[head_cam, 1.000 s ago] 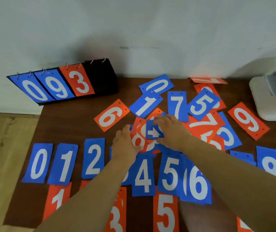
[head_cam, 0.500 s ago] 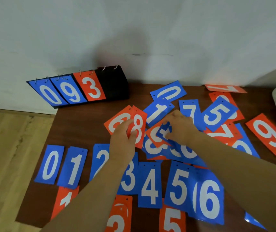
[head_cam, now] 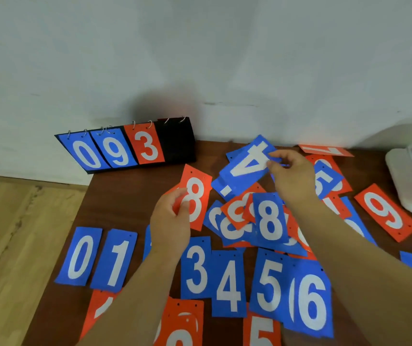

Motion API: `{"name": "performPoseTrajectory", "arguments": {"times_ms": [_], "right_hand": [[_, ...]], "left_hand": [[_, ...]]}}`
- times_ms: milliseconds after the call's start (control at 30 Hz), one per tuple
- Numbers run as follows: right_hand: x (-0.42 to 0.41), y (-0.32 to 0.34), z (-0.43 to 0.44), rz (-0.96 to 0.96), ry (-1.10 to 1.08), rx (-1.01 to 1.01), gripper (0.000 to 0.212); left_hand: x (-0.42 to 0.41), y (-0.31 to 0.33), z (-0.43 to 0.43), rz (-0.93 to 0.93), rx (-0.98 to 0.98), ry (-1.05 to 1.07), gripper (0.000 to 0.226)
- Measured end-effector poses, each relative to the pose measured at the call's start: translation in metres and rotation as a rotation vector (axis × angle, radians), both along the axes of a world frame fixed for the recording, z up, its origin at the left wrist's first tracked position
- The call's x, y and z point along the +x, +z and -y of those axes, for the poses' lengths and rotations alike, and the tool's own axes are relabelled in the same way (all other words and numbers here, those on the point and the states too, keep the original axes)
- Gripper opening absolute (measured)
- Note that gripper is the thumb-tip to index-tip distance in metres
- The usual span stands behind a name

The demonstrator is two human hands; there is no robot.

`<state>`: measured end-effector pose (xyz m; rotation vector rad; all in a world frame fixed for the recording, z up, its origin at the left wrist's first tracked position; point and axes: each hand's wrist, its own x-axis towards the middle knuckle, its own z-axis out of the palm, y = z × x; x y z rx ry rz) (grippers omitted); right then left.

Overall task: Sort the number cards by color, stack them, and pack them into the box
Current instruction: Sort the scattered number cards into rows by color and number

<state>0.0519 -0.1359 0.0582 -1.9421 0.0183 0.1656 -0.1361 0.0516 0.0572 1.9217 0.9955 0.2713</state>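
The right hand [head_cam: 293,178] pinches the blue 4 card [head_cam: 246,164] by its edge above the tabletop [head_cam: 130,196], while the left hand [head_cam: 171,223] grips the orange 8 card [head_cam: 197,186]; both look thin, light, bendy.

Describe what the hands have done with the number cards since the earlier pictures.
The right hand has pinched the blue rectangular 4 card and lifted it out of the pile toward the wall. The left hand has taken hold of the orange rectangular 8 card and pulled it out leftward. The near row of blue cards and the black flip scoreboard stayed put.
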Motion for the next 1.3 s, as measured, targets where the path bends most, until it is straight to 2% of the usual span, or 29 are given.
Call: {"name": "performPoseTrajectory", "arguments": {"times_ms": [67, 133, 333, 500, 667, 833, 1000, 1133, 1200, 1300], "right_hand": [[-0.024, 0.011, 0.003, -0.111, -0.067, 0.204, 0.023], [-0.053, 0.016, 0.008, -0.219, -0.081, 0.263, 0.026], [-0.153, 0.021, 0.023, -0.338, -0.075, 0.228, 0.025], [-0.224, 0.019, 0.011, -0.389, -0.086, 0.185, 0.013], [-0.261, 0.023, -0.009, -0.308, -0.045, 0.049, 0.014], [-0.269, 0.031, -0.017, -0.266, 0.132, -0.033, 0.018], [-0.25, 0.038, -0.019, -0.24, 0.375, -0.143, 0.015], [-0.249, 0.034, -0.024, -0.25, 0.571, -0.241, 0.019], [-0.247, 0.022, -0.018, -0.243, 0.518, -0.29, 0.02], [-0.236, -0.007, 0.002, -0.228, 0.24, -0.32, 0.015]], "left_hand": [[-0.008, 0.005, -0.001, 0.011, -0.019, 0.006, 0.032], [-0.019, 0.009, -0.002, 0.023, -0.051, 0.012, 0.03], [-0.071, 0.017, -0.003, -0.012, -0.113, 0.044, 0.029], [-0.107, 0.021, 0.004, 0.008, -0.159, -0.001, 0.031], [-0.123, 0.035, 0.002, 0.064, -0.285, 0.016, 0.033], [-0.136, 0.047, -0.018, 0.091, -0.299, -0.122, 0.037], [-0.15, 0.044, -0.04, -0.004, -0.225, -0.364, 0.043], [-0.153, 0.033, -0.041, 0.012, -0.2, -0.336, 0.041], [-0.154, 0.025, -0.043, 0.012, -0.159, -0.298, 0.036], [-0.16, 0.015, -0.046, -0.011, -0.112, -0.24, 0.033]]}}
